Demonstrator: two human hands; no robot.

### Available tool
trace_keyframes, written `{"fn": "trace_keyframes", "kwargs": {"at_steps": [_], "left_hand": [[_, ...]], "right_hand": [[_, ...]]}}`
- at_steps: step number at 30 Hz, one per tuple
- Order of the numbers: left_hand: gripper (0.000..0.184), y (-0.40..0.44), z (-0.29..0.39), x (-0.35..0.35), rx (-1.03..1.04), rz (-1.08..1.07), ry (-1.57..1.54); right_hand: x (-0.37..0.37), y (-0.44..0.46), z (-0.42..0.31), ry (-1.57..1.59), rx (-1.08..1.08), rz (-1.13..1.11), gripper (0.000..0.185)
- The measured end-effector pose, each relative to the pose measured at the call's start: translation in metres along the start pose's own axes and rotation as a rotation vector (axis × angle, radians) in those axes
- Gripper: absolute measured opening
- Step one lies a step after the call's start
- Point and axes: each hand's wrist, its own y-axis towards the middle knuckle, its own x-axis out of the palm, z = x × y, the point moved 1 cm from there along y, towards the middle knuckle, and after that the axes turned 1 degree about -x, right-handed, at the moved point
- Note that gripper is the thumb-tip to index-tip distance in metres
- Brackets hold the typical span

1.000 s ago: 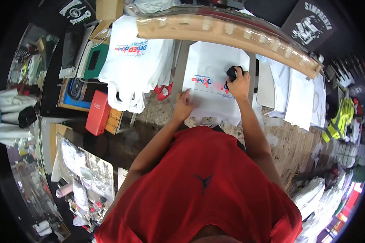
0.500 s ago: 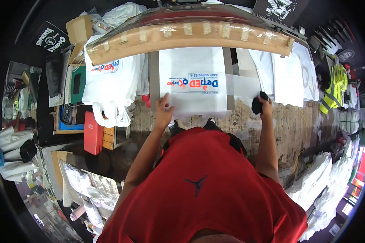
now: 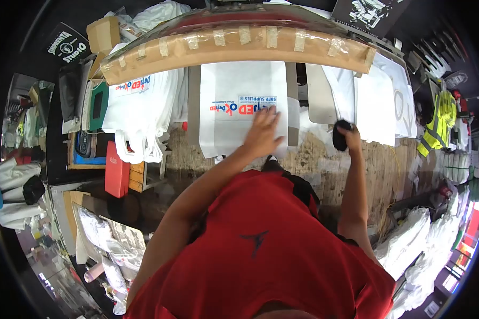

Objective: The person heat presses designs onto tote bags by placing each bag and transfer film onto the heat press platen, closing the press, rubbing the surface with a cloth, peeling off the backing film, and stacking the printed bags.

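Note:
A white bag [image 3: 243, 77] with blue and red print lies flat on a grey board [image 3: 291, 80] in front of me. My left hand [image 3: 263, 133] is over the bag's lower right part, fingers spread, covering part of the print. A short strip of translucent film [image 3: 293, 112] shows at the bag's right edge. To the right of the board, my right hand [image 3: 352, 138] is closed round a rounded black object [image 3: 340, 135]; its exact kind is unclear.
A long brown taped bar [image 3: 239, 45] crosses above the bag. Several printed white bags [image 3: 141, 109] hang at the left, near a red box [image 3: 117, 169]. White sheets [image 3: 375, 106] lie at the right, and a yellow safety vest [image 3: 437, 119] hangs beyond.
My left hand has moved right and up from the bag's lower left corner onto its print, with its fingers spreading. Less film shows at right. My right hand still grips the black object.

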Motion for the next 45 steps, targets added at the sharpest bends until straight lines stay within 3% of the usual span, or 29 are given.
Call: {"fn": "trace_keyframes", "kwargs": {"at_steps": [2,3,4,6,8,10,11,12,14,16,17,19,20,21,22,24,25,26,28,30,31,32,34,36,37,39,40,42,45], "left_hand": [[0.072,0.012,0.025,0.043,0.149,-0.086,-0.015],[0.072,0.015,0.045,0.044,0.284,-0.333,-0.082],[0.071,0.014,0.062,0.042,0.423,-0.581,-0.144],[0.064,-0.011,0.078,0.056,0.238,-0.898,-0.512],[0.061,-0.018,0.074,0.018,0.191,-0.831,-0.569],[0.055,-0.031,0.041,-0.015,0.07,-0.69,-0.666],[0.054,-0.042,0.014,-0.027,-0.017,-0.61,-0.702],[0.054,-0.053,-0.016,-0.042,-0.188,-0.78,-0.668],[0.051,-0.091,-0.069,-0.074,-0.496,-0.98,-0.605],[0.056,-0.145,-0.108,-0.085,-0.69,-0.949,-0.586],[0.055,-0.175,-0.137,-0.073,-0.811,-0.991,-0.527],[0.056,-0.231,-0.173,-0.029,-0.954,-0.576,-0.585],[0.059,-0.243,-0.173,-0.008,-0.934,-0.113,-0.655],[0.06,-0.226,-0.149,-0.025,-1.076,0.099,-0.992],[0.06,-0.224,-0.145,-0.019,-1.087,0.157,-0.998],[0.051,-0.225,-0.146,0.002,-1.058,0.269,-1.491],[0.051,-0.228,-0.145,0.013,-1.055,0.328,-1.5],[0.045,-0.23,-0.141,0.025,-1.04,0.343,-1.721],[0.034,-0.223,-0.128,0.026,-1.006,0.363,-1.967],[0.033,-0.22,-0.127,0.025,-1.074,0.265,-2.099],[0.033,-0.214,-0.125,0.006,-1.063,0.305,-2.098],[0.033,-0.204,-0.114,-0.028,-0.983,0.447,-2.099],[0.032,-0.184,-0.1,-0.083,-0.897,0.571,-2.092],[0.031,-0.171,-0.113,-0.129,-0.83,0.824,-1.812],[0.031,-0.166,-0.125,-0.139,-0.832,0.81,-1.81],[0.039,-0.149,-0.153,-0.161,-0.674,0.79,-1.031],[0.041,-0.141,-0.158,-0.184,-0.682,0.704,-0.751],[0.035,-0.129,-0.144,-0.254,-0.568,0.605,-0.52],[0.033,-0.128,-0.153,-0.315,-0.537,0.566,-0.416]], "right_hand": [[0.031,0.024,-0.039,-0.021,-0.151,-0.044,0.052],[0.043,0.033,-0.056,-0.176,-0.259,0.035,0.052],[0.051,0.047,-0.064,-0.248,-0.259,-0.004,0.064],[0.07,0.073,-0.065,-0.497,-0.38,0.15,0.072],[0.085,0.084,-0.061,-0.831,-0.241,0.4,0.084],[0.089,0.063,-0.09,-0.763,-0.127,0.361,0.091],[0.093,0.065,-0.089,-0.497,-0.277,0.106,0.095],[0.1,0.063,-0.088,-0.227,-0.413,-0.158,0.101],[0.13,0.006,-0.111,-0.152,-0.454,-0.369,0.101],[0.154,0.002,-0.079,-0.127,-0.587,-0.45,0.095],[0.156,0.027,-0.04,-0.278,-0.596,-0.478,0.092],[0.138,0.002,-0.058,-0.325,-0.356,-0.533,0.085],[0.123,0.021,-0.022,-0.213,-0.438,-0.592,0.081],[0.094,0.011,-0.03,-0.592,-0.181,-0.704,0.078],[0.079,0.003,-0.025,-0.615,-0.223,-0.731,0.078],[0.056,0.0,-0.016,-0.798,-0.444,-0.651,0.068],[0.054,0.008,-0.012,-0.775,-0.315,-0.694,0.064],[0.057,0.018,-0.011,-0.756,-0.184,-0.737,0.06],[0.069,0.015,-0.026,-0.654,-0.022,-0.95,0.065],[0.088,-0.044,-0.081,-0.476,0.024,-0.791,0.078],[0.095,-0.047,-0.081,-0.542,-0.133,-0.609,0.083],[0.103,-0.048,-0.077,-0.414,-0.245,-0.478,0.086],[0.104,-0.049,-0.079,-0.733,-0.6,-0.391,0.065],[0.111,-0.039,-0.094,-0.845,-0.219,-0.622,0.045],[0.128,-0.092,-0.141,-0.606,-0.075,-0.746,0.039],[0.163,-0.142,-0.164,-0.369,0.041,-1.1,0.034],[0.186,-0.169,-0.173,-0.288,0.102,-1.229,0.037],[0.23,-0.186,-0.151,-0.168,0.151,-1.448,0.052],[0.309,-0.234,-0.148,0.248,0.2,-1.447,0.063]]}}
